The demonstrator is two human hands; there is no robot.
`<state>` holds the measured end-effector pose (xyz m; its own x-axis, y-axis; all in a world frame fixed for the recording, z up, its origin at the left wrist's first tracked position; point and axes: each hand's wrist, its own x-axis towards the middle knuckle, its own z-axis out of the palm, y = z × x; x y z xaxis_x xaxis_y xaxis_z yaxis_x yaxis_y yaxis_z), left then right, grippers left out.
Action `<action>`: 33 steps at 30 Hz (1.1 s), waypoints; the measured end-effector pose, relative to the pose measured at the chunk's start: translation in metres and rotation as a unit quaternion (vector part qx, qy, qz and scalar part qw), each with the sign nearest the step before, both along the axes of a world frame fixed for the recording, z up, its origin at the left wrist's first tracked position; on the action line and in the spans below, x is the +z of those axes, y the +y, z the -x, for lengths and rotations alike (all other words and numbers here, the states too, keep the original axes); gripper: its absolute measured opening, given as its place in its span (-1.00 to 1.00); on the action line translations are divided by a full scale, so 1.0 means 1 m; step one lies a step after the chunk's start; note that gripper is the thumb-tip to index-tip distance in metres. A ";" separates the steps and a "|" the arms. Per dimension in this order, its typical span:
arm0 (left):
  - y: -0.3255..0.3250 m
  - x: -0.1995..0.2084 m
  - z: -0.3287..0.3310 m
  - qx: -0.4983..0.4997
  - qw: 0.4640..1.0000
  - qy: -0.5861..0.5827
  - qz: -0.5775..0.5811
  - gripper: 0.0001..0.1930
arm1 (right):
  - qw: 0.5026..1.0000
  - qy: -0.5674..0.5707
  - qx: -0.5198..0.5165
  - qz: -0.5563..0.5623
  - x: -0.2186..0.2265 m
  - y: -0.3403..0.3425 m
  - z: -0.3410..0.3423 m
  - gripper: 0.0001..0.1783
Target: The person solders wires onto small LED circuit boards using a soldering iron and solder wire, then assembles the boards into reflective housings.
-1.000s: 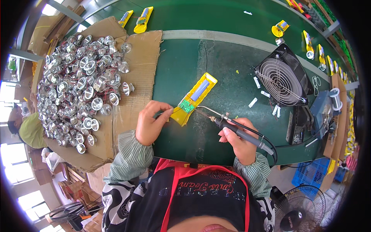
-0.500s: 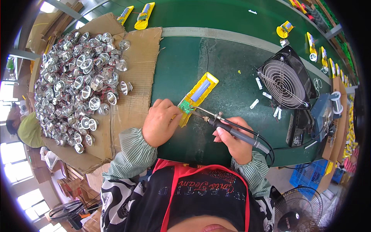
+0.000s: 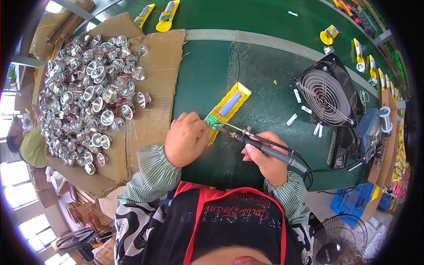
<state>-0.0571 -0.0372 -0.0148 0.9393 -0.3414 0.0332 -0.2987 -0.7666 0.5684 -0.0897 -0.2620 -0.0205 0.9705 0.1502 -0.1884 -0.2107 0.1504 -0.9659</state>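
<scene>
A long yellow plastic housing [image 3: 239, 109] lies slanted on the green work surface, with a blue cylindrical battery [image 3: 230, 104] in its upper part. At its lower end sits a small green circuit board [image 3: 211, 120]. My left hand [image 3: 186, 139] is closed at this lower end, thumb and fingers gripping the housing's edge beside the board; the fingertips are partly hidden. In my right hand [image 3: 268, 160] is a soldering iron [image 3: 265, 151] with a thin metal feed tube along it. The iron's tip meets the board or hovers just over it; I cannot tell which.
Many silver reflector cups [image 3: 95, 99] are heaped on cardboard [image 3: 152, 95] at left. To the right stand a black fan [image 3: 324, 95], small white pieces [image 3: 292, 119], a soldering station [image 3: 367, 128] and a solder spool [image 3: 385, 120]. More yellow housings [image 3: 168, 17] rest along the far strip.
Hardly anything differs. Both hands hold nearly the same place, with the iron's tip still at the board; the whole view has shifted slightly.
</scene>
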 end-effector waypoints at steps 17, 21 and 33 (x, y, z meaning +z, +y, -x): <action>-0.004 -0.001 0.000 -0.012 1.000 -0.020 -0.003 -0.95 | 0.998 -0.025 -0.049 -0.003 0.006 -0.026 0.018 -0.80; -0.002 -0.004 0.005 -0.014 0.998 -0.057 -0.011 -0.91 | 0.997 -0.051 -0.054 -0.023 -0.002 -0.032 0.018 -0.79; -0.022 0.016 -0.019 0.007 0.998 -0.062 0.006 -0.35 | 0.996 -0.035 -0.074 -0.036 0.006 -0.050 0.012 -0.82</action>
<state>-0.0378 -0.0592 0.0011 0.9324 -0.3273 0.1532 -0.3566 -0.7643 0.5372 -0.1021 -0.3123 -0.0149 0.9934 0.0145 -0.1140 -0.1141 0.2435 -0.9632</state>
